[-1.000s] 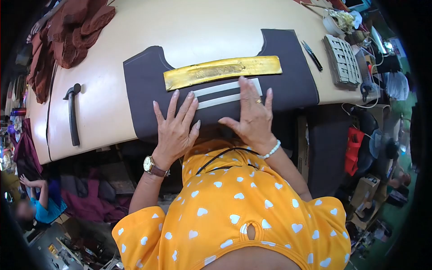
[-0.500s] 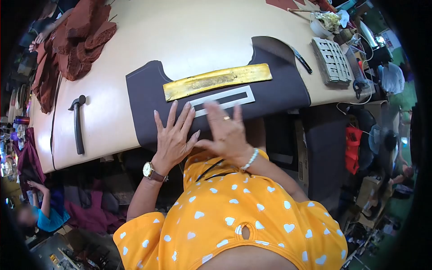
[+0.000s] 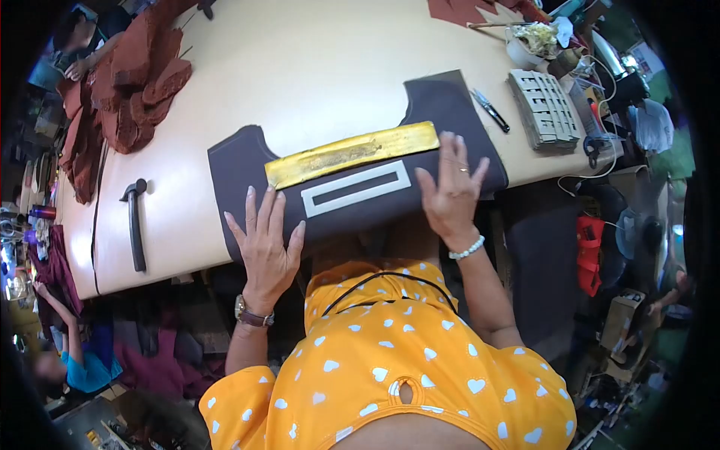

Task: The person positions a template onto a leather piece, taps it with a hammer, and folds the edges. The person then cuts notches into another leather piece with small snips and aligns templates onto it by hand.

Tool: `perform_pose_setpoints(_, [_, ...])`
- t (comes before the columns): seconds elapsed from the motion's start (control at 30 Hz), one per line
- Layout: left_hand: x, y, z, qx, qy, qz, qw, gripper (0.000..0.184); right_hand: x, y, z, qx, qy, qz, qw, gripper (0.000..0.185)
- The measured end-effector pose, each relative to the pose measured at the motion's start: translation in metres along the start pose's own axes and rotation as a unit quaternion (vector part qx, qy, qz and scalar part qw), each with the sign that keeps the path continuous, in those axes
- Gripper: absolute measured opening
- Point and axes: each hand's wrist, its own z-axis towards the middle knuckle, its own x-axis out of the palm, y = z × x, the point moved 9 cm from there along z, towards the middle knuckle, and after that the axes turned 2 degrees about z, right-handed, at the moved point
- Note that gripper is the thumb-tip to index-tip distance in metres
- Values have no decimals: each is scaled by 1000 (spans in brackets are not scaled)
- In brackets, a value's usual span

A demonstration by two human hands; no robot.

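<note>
Nearest the wearer, an orange heart-print garment (image 3: 405, 352) meets the table edge. Left hand (image 3: 264, 251): unclenched, fingers spread, grasping nothing, fingertips at the left end of the yellow strip. Right hand (image 3: 452, 199): likewise flat and released, fingertips beside the strip's right end; contact there cannot be told. Between the hands, the pale slotted frame (image 3: 358, 197) lies on the dark panel (image 3: 450, 105); half a second earlier the right hand partly covered it, and both have since moved outward, leaving it fully exposed and unheld, which suggests that attention has passed to the strip. Just beyond the frame, and apart from it, lies the yellow strip (image 3: 352, 154). To the left rests a hammer (image 3: 136, 229); to the right, a black-handled tool (image 3: 491, 111) and a stack of pale pieces (image 3: 544, 109); at far left, reddish-brown pieces (image 3: 142, 82)
</note>
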Motion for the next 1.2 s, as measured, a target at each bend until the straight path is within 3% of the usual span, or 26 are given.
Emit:
perform_pose_setpoints(0.07, [-4, -7, 13, -27, -44, -35, 998, 53, -1, 25, 19, -34, -3, 45, 998, 55])
perform_pose_setpoints(0.17, [4, -3, 29, -76, -88, 0, 993, 54, 34, 47, 31, -118, 89, 118, 982, 43])
perform_pose_setpoints(0.23, [25, 23, 28, -141, -49, 37, 988, 55, 53, 48, 35, -143, 149, 120, 971, 39])
perform_pose_setpoints(0.27, [40, 42, 22, -174, -23, 47, 983, 56, 48, 43, 37, -151, 121, 116, 974, 33])
perform_pose_setpoints(0.37, [50, 65, 14, -232, 14, 51, 971, 56, 24, 17, 40, -124, 117, 104, 980, 28])
perform_pose_setpoints(0.4, [48, 64, 13, -236, 10, 49, 971, 56, 15, 3, 36, -126, 47, 77, 988, 27])
perform_pose_setpoints(0.53, [48, 65, 14, -234, -9, 57, 971, 54, -7, -71, 23, 24, -3, -17, 1000, 27])
perform_pose_setpoints(0.63, [43, 74, 9, -245, -85, 17, 966, 54, -17, -120, 29, 89, -49, -136, 986, 26])
perform_pose_setpoints(0.77, [32, 93, -5, -352, -88, 67, 929, 55, -21, -150, 54, 122, -67, -273, 952, 29])
perform_pose_setpoints(0.87, [35, 109, -13, -380, -84, 100, 916, 53, -19, -132, 66, 127, -50, -235, 962, 32])
perform_pose_setpoints(0.97, [16, 100, -5, -315, -159, 42, 935, 36, 2, -111, 64, 109, -36, -204, 972, 32])
perform_pose_setpoints(1.03, [11, 105, 0, -250, -229, -71, 938, 17, 15, -124, 67, 111, -37, -45, 992, 25])
perform_pose_setpoints(1.2, [-10, 136, -7, -315, -255, -180, 896, 8, 38, -113, 91, 157, 11, 147, 977, 16])
